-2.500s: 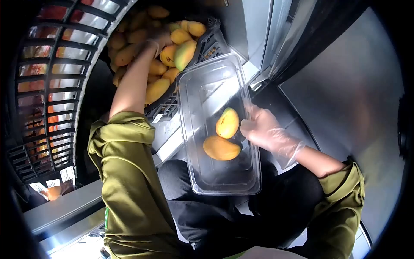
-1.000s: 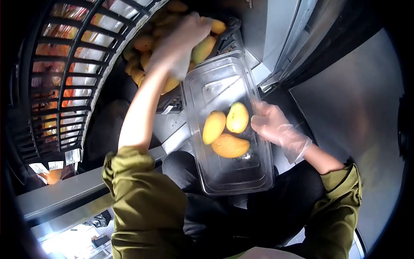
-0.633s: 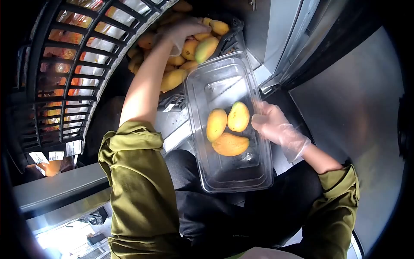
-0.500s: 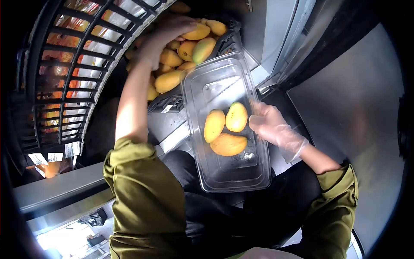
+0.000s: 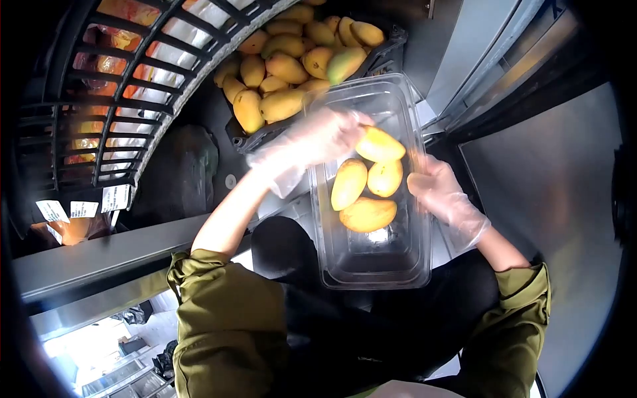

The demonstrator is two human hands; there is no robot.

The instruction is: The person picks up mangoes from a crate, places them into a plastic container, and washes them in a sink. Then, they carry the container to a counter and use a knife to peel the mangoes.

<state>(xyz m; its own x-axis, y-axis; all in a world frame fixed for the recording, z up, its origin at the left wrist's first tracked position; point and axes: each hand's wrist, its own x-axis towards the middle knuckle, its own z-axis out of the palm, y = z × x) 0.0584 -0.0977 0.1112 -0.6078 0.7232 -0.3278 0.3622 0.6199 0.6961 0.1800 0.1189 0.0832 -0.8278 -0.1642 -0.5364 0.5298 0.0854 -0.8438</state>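
My gloved left hand (image 5: pixel 332 134) is over the clear plastic container (image 5: pixel 352 268), its fingers closed on a yellow mango (image 5: pixel 380 144). Under and beside that fruit, several more mangoes lie in the container, among them a mango (image 5: pixel 349 184) on the left and a mango (image 5: pixel 368 215) nearest me. My right hand (image 5: pixel 436 184), also in a clear glove, grips the container's right rim with the thumb inside. Beyond the container, a black crate (image 5: pixel 249 140) is full of yellow mangoes, one of them greenish.
A large black plastic basket (image 5: pixel 109 99) with orange and red packages stands at the upper left. Metal panels (image 5: pixel 557 219) rise on the right. A dark metal ledge (image 5: pixel 113 255) runs along the lower left, and my knees are under the container.
My left hand has come back from the crate to above the container, bringing a mango. The container has shifted slightly right; my right hand still holds its rim.
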